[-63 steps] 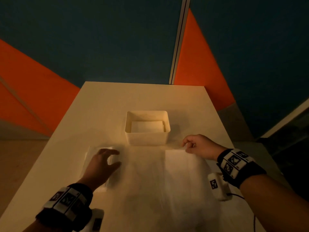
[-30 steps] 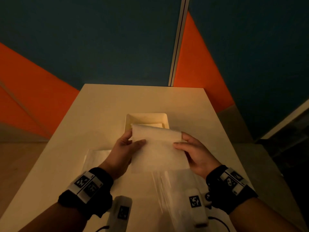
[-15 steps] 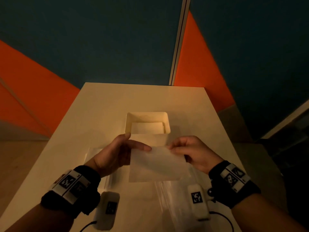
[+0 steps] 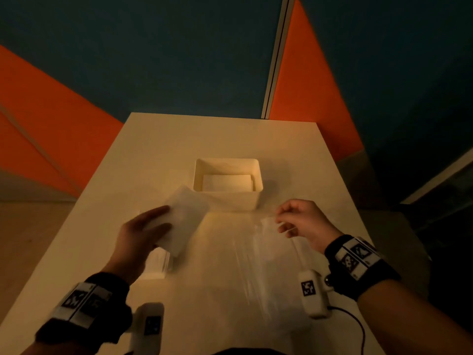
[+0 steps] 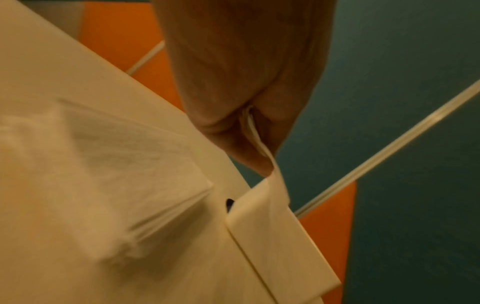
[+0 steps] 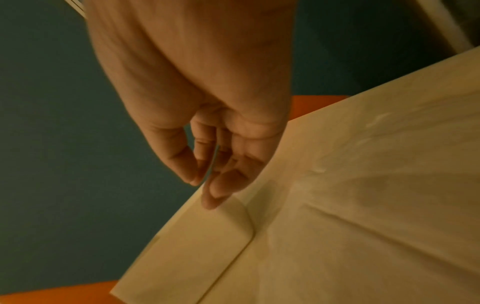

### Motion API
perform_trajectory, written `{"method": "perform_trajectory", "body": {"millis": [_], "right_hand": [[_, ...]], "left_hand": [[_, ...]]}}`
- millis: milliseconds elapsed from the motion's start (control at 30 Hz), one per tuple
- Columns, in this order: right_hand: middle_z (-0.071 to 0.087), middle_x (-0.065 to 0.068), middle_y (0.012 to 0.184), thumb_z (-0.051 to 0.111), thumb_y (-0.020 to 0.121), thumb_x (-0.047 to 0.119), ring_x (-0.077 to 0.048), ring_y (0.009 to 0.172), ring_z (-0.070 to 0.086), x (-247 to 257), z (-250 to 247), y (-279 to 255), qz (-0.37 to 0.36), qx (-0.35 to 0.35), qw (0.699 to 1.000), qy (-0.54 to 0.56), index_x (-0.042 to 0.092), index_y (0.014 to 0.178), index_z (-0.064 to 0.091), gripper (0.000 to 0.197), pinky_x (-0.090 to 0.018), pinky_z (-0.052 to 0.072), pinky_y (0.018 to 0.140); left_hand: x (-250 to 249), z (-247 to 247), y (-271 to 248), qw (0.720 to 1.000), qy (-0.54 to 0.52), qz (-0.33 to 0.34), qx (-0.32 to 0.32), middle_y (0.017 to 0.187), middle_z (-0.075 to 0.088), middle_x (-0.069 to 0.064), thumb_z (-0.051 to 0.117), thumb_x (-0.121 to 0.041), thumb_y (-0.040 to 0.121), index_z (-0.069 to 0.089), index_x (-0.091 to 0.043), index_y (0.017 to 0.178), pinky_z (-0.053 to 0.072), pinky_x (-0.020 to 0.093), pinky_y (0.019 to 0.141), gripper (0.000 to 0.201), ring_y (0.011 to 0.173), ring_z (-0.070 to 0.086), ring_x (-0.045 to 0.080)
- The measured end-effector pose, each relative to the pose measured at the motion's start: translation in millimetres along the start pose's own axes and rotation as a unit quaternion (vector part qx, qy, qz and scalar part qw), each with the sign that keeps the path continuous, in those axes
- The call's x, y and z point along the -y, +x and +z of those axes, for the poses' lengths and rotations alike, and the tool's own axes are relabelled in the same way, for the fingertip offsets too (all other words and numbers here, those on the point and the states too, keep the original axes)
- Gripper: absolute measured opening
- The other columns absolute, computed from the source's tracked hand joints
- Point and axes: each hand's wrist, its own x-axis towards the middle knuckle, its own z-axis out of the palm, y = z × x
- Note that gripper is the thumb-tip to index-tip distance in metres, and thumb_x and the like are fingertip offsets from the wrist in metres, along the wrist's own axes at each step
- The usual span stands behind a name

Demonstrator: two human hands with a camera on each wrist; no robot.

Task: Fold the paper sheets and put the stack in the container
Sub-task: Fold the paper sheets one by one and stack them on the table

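Note:
My left hand (image 4: 167, 218) pinches a folded white paper sheet (image 4: 188, 213) by its near edge and holds it tilted above the table, left of the container. The left wrist view shows thumb and fingers (image 5: 241, 144) clamped on that sheet's edge (image 5: 253, 131). Under the hand lies a stack of folded sheets (image 4: 157, 265) (image 5: 135, 164). My right hand (image 4: 281, 219) (image 6: 205, 185) hovers with loosely curled fingers over the flat, thin unfolded sheets (image 4: 258, 254) (image 6: 376, 216), holding nothing that I can see. The white container (image 4: 231, 201) has folded paper (image 4: 226, 182) inside.
The pale table (image 4: 217, 139) runs away from me, with bare surface behind and beside the container. Blue and orange wall panels (image 4: 307, 85) stand past its far edge. A wrist camera cable (image 4: 358, 326) trails at the near right.
Both hands held the folded sheet in front of the container. The right hand has let go and moved right over the flat sheets. The left hand has carried the sheet left, above the stack.

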Motion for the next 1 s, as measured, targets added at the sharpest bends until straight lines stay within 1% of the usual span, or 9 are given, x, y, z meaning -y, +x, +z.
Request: {"method": "perform_trajectory", "body": {"millis": [100,233,367,500,567,667,800,900,1000], "right_hand": [[0.063,-0.010,0.071,0.059,0.083,-0.005,-0.018,0.055,0.060,-14,-12,5,0.027,-0.038,0.999,-0.009,0.009,0.077,0.061,0.015,-0.022,0.045,0.047],[0.064,-0.009,0.070,0.058,0.085,-0.004,-0.018,0.053,0.060,-25,-21,10,0.042,-0.062,0.997,-0.022,0.010,0.075,0.062,0.017,-0.022,0.044,0.048],[0.064,-0.010,0.071,0.058,0.085,-0.002,-0.019,0.055,0.060,-31,-28,16,0.045,-0.077,0.995,-0.040,0.011,0.075,0.063,0.017,-0.024,0.043,0.049],[0.065,-0.005,0.074,0.062,0.081,0.001,-0.020,0.070,0.060,-40,-37,25,0.023,-0.106,0.984,-0.144,0.016,0.070,0.063,0.018,-0.027,0.045,0.060],[0.065,0.000,0.082,0.063,0.079,0.003,-0.020,0.084,0.061,-42,-43,28,0.014,-0.101,0.963,-0.251,0.019,0.073,0.064,0.017,-0.026,0.045,0.072],[0.061,0.002,0.105,0.068,0.073,0.007,-0.019,0.100,0.059,-40,-47,30,0.038,-0.020,0.920,-0.389,0.026,0.091,0.062,0.027,-0.029,0.050,0.083],[0.043,0.007,0.128,0.081,0.067,0.032,-0.023,0.122,0.041,-33,-35,31,0.027,0.091,0.819,-0.565,0.034,0.125,0.051,0.066,-0.038,0.040,0.101],[0.040,0.007,0.131,0.081,0.063,0.042,-0.024,0.122,0.036,-34,-24,39,0.015,0.113,0.779,-0.616,0.036,0.121,0.050,0.066,-0.040,0.037,0.101],[0.045,0.007,0.122,0.083,0.061,0.040,-0.023,0.115,0.040,-36,-20,42,0.012,0.112,0.775,-0.622,0.037,0.100,0.048,0.053,-0.039,0.039,0.095]], "left_hand": [[17,-20,-3,0.996,-0.018,-0.001,-0.092,0.116,0.058,0.011,0.060,0.003,0.085,0.060,-0.011,0.120,0.050,0.037,0.077,0.037,0.096,0.059,0.027],[44,-32,-4,0.986,0.028,-0.023,-0.163,0.122,0.055,0.014,0.065,0.000,0.083,0.059,-0.010,0.123,0.047,0.045,0.093,0.042,0.104,0.056,0.034],[57,-33,-4,0.956,0.206,0.003,-0.210,0.121,0.060,0.018,0.072,-0.007,0.079,0.064,-0.007,0.119,0.046,0.043,0.093,0.041,0.104,0.056,0.033],[64,-35,0,0.905,0.380,0.031,-0.188,0.116,0.061,0.024,0.077,-0.013,0.076,0.066,-0.003,0.115,0.042,0.045,0.093,0.042,0.105,0.055,0.040],[69,-40,2,0.872,0.458,0.044,-0.166,0.115,0.059,0.025,0.079,-0.018,0.074,0.068,-0.003,0.109,0.038,0.046,0.094,0.039,0.106,0.052,0.041],[69,-42,2,0.823,0.544,0.011,-0.163,0.128,0.048,0.016,0.074,-0.039,0.077,0.067,-0.018,0.114,0.031,0.045,0.098,0.043,0.117,0.039,0.037],[61,-39,0,0.821,0.547,-0.034,-0.163,0.134,0.037,0.008,0.072,-0.048,0.075,0.064,-0.028,0.116,0.030,0.049,0.100,0.047,0.122,0.029,0.035],[58,-38,1,0.815,0.555,-0.046,-0.160,0.134,0.037,0.008,0.072,-0.049,0.074,0.064,-0.029,0.115,0.029,0.049,0.101,0.046,0.122,0.028,0.035],[56,-39,0,0.808,0.565,-0.050,-0.159,0.135,0.036,0.008,0.070,-0.050,0.075,0.063,-0.028,0.115,0.029,0.049,0.102,0.047,0.123,0.027,0.034]]}}
